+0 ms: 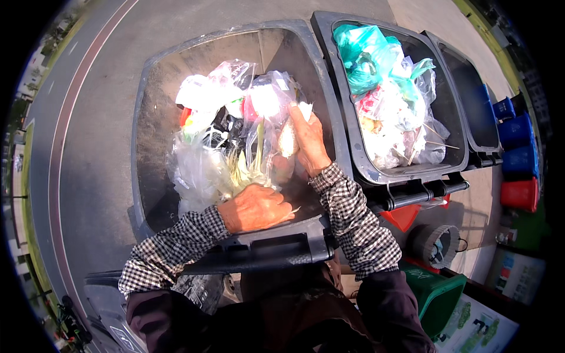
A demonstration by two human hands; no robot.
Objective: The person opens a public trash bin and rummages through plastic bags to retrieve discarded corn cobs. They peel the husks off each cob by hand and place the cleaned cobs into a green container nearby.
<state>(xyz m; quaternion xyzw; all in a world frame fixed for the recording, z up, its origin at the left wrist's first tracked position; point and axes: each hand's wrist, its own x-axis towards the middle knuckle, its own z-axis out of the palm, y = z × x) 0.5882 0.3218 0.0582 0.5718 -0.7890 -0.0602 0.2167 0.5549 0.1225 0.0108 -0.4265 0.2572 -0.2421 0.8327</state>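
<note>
In front of me stands a grey wheeled bin [140,145] with bagged waste inside. My right hand [307,139] holds a pale corn cob [288,140] above the bags, with a white scrap at its upper end. My left hand [257,208] is closed just inside the bin's near rim, and a thin pale strip of husk [296,210] sticks out from its fingers. Pale green corn husks [245,165] lie just beyond that hand. Around them are clear plastic bags [194,163], a black bag [226,125] and sunlit white bags [212,92].
On the right a second bin [362,163] holds a green bag [366,57], clear bags and thin sticks. A third bin [470,97] adjoins it. Lower right are a round grey basket [448,247] and a green bin [441,304]. Blue tubs [516,132] and a red tub [519,194] stand farther right.
</note>
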